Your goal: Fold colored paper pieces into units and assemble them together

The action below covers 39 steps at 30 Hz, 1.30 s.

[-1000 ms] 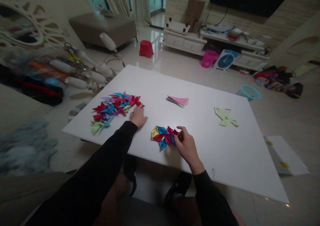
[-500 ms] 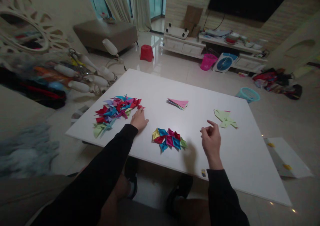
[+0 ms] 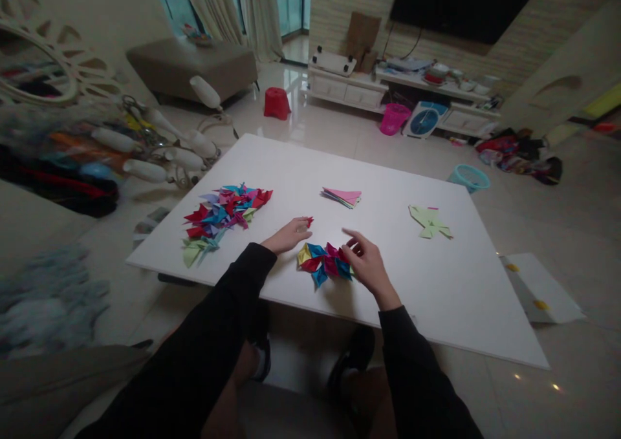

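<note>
Head view: left fingers (image 3: 299,225) pinch a pointed red paper piece (image 3: 310,220), right fingers (image 3: 358,237) parted.

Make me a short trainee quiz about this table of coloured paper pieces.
1. Which hand has a small red folded-paper piece at its fingertips?
2. True or false: the pink-topped paper stack lies between the large multicoloured paper pile and the pale green folded-paper shape.
3. Complete: the right hand is at the ___ end of the small multicoloured paper cluster.

Key: 1. left hand; 2. true; 3. right.
</note>
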{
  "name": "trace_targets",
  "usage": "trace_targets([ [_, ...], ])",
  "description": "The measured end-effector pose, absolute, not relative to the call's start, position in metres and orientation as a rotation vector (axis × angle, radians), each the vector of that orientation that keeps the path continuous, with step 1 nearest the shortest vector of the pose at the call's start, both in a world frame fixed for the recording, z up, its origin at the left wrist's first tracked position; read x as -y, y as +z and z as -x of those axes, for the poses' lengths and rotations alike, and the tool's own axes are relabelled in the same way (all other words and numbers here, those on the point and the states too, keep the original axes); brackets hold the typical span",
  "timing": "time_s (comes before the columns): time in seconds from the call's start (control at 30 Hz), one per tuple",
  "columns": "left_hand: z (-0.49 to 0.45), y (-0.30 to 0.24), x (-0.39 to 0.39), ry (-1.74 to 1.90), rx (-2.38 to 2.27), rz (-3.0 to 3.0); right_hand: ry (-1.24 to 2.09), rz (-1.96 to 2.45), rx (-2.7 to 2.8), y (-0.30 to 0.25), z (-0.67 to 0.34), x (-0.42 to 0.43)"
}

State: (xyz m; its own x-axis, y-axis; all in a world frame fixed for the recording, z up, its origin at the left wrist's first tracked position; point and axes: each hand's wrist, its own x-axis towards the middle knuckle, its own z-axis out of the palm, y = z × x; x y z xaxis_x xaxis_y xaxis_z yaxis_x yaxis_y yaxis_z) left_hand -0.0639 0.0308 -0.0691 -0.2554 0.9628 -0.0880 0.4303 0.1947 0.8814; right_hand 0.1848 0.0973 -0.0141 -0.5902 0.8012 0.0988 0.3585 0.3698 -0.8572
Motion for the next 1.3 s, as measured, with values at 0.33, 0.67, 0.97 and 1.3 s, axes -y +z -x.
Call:
trace_targets([
  [0.33, 0.05, -0.025, -0.023, 0.962, -1.111, -1.036, 0.838, 1.094, 2.272, -0.04, -0.177, -0.105],
  [0.67, 0.054, -0.014, -0.018, 0.849, -0.956, -1.117, 0.918, 0.975, 2.369, -0.036, -0.18, -0.109],
  [0.97, 0.041, -0.01, -0.007, 0.882, -1.021, -1.062, 0.851, 1.015, 2.445, -0.037, -0.184, -0.101],
  [1.3, 0.038, -0.029, -0.032, 1.269, -1.29, -0.762, 0.737, 1.272, 2.262, -0.036, -0.2, -0.124],
])
